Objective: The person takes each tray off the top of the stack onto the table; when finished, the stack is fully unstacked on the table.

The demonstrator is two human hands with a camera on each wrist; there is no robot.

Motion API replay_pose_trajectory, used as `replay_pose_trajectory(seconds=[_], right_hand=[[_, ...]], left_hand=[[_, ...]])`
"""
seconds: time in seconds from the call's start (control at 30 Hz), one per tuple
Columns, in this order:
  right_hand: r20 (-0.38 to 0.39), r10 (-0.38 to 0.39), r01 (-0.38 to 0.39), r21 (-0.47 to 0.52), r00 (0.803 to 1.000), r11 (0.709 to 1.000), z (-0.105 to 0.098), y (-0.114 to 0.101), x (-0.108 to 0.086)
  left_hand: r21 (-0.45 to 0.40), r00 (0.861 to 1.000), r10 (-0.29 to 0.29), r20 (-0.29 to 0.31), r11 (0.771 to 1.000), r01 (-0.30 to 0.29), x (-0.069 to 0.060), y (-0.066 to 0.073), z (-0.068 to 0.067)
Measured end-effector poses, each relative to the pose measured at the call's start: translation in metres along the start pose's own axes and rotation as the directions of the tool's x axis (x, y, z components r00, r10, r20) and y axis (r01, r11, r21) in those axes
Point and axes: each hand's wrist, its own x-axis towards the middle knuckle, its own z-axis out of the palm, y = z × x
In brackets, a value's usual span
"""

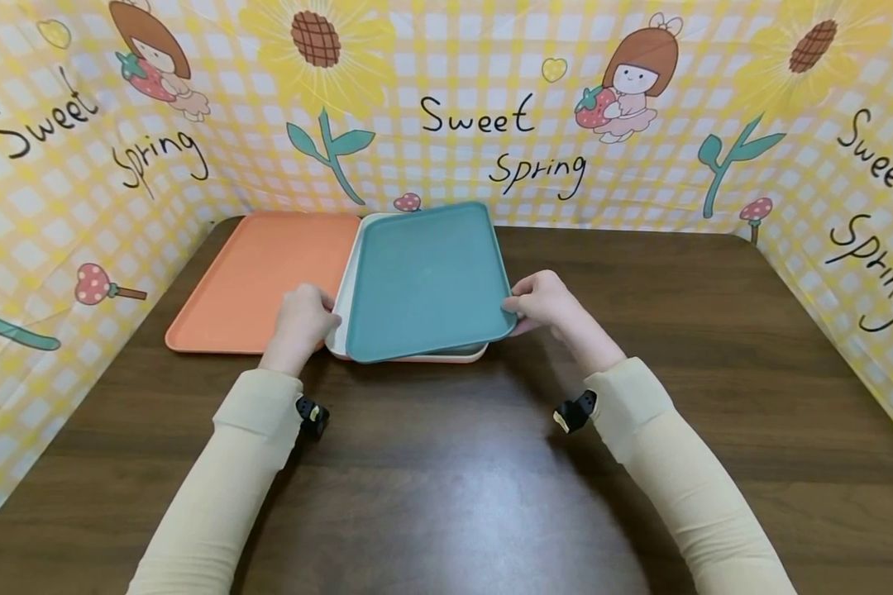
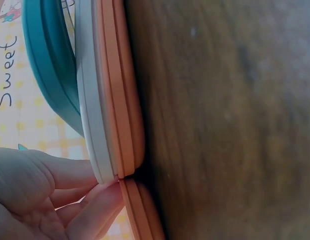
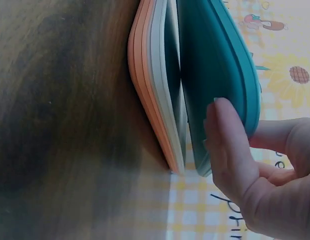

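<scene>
My right hand [image 1: 545, 300] pinched the teal rectangular plastic tray [image 1: 432, 281], likely light, stiff, at four o'clock; left hand [image 1: 301, 321], white plastic tray [image 2: 93, 110], eight.

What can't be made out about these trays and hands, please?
Head view: most of the white tray, hidden by the teal tray.
Head view: part of the right hand, hidden by that tray.
Left wrist view: part of the left hand, cut off by the frame edge.

A booth-like setting before us, whether home or studio unclear: printed "Sweet Spring" cloth [image 1: 461, 62] across the frame's top and sides walls in a wood-grain table [image 1: 432, 471].
</scene>
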Motion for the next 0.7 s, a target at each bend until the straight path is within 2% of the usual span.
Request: replay_pose_trajectory(seconds=[0.2, 0.47, 0.7], right_hand=[[0.027, 0.058, -0.061, 0.13, 0.998, 0.99, -0.004, 0.003, 0.001], [0.034, 0.062, -0.068, 0.188, 0.997, 0.98, -0.005, 0.007, -0.002], [0.005, 0.061, -0.06, 0.248, 0.998, 0.967, -0.008, 0.012, -0.002]], left_hand=[[0.027, 1.0, -0.006, -0.009, 1.0, 0.007, 0.001, 0.002, 0.0], [0.035, 1.0, -0.008, -0.017, 0.999, 0.009, 0.001, 0.002, 0.001], [0.027, 1.0, -0.006, -0.021, 1.0, 0.007, 0.001, 0.001, 0.002]])
